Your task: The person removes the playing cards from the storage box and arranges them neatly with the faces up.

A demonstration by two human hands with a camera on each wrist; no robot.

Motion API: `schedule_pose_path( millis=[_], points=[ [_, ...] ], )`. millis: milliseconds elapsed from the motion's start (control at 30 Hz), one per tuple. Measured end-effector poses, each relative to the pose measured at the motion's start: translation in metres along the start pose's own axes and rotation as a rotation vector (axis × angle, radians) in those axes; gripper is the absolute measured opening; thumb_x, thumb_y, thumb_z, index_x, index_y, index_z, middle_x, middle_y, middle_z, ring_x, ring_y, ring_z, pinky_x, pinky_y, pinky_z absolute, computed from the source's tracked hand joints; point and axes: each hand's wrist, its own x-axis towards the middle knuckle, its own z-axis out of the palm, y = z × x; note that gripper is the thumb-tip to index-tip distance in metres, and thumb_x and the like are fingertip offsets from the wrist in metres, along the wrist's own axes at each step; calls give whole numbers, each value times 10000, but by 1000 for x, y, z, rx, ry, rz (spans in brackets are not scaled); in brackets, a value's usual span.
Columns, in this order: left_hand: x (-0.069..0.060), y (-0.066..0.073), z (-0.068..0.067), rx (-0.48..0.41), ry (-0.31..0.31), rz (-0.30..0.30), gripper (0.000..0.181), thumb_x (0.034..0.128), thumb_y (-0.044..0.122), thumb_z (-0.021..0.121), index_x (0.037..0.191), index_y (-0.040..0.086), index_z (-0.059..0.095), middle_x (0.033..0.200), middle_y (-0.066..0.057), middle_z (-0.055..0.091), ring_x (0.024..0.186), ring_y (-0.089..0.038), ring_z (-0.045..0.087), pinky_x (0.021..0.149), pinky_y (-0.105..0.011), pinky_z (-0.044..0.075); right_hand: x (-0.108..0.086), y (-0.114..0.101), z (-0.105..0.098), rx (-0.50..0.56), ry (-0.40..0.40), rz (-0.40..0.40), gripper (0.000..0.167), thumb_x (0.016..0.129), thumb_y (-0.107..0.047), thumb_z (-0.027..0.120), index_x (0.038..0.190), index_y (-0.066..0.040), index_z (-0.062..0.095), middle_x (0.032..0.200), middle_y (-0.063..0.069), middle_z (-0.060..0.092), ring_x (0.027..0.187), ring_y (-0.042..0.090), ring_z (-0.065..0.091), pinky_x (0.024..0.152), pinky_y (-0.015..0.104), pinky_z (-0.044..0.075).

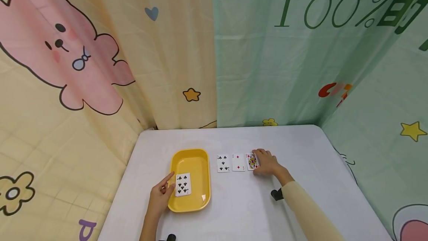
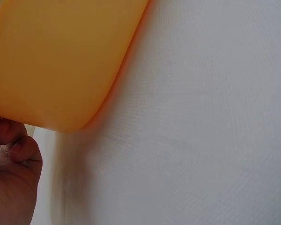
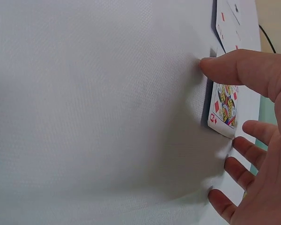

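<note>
Two-toned dress is limited to the right arm: a pale cream-yellow, long sleeve (image 1: 309, 211), plain and smooth, fills the lower right of the head frame and ends in a plain cuff (image 1: 288, 188) near the wrist. Beside it juts 1 small black blunt-ended piece (image 1: 276, 195); another black rounded piece (image 1: 171, 237) shows at the bottom edge, left of centre. The left hand (image 1: 160, 197) and right hand (image 1: 266, 162) are bare.

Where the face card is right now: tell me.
In the head view, the face card lies right of the yellow tray, at the right end of the three-card row, beside the right hand.
</note>
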Motion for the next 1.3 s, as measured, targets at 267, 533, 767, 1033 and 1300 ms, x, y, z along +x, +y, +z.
schedule_pose_path(
  millis=[267, 533, 767, 1033, 1300],
  points=[
    [0, 1, -4, -6, -2, 6, 444, 964, 82, 705, 1393, 189, 663, 865, -14, 417, 624, -53, 353, 512, -183, 332, -3, -4, 10, 22, 118, -50, 899, 829, -381, 775, 1553, -28, 374, 1516, 259, 466, 1384, 491, 441, 1077, 747, 332],
    [1, -1, -6, 1, 18, 49, 452, 941, 48, 717, 1376, 161, 669, 841, -11, 422, 588, -32, 326, 493, -181, 314, -5, -35, 13, 114, 285, -119, 771, 880, -313, 790, 1525, -72, 443, 1431, 148, 580, 1350, 361, 522, 1097, 608, 401],
    [1, -2, -5, 18, 44, 60, 454, 917, 26, 735, 1338, 186, 676, 813, -5, 439, 564, -21, 335, 473, -186, 328, -9, -87, 22, 206, 327, -213, 686, 891, -320, 784, 1490, -132, 507, 1405, 68, 606, 1345, 294, 537, 1112, 561, 430],
    [2, -1, -5, -11, 24, 29, 454, 932, 34, 726, 1354, 192, 668, 837, -15, 429, 579, -21, 334, 493, -180, 323, -6, -154, 31, 253, 222, -347, 644, 937, -388, 717, 1500, -170, 494, 1494, 27, 541, 1395, 253, 504, 1145, 511, 435],
    [2, -4, -2, -40, 15, 33, 490, 933, 52, 727, 1400, 183, 656, 838, 1, 427, 588, -25, 322, 498, -167, 311, 2, -207, 53, 163, 92, -447, 743, 895, -395, 756, 1529, -149, 455, 1519, 24, 496, 1362, 223, 525, 1138, 426, 457]
  ],
)
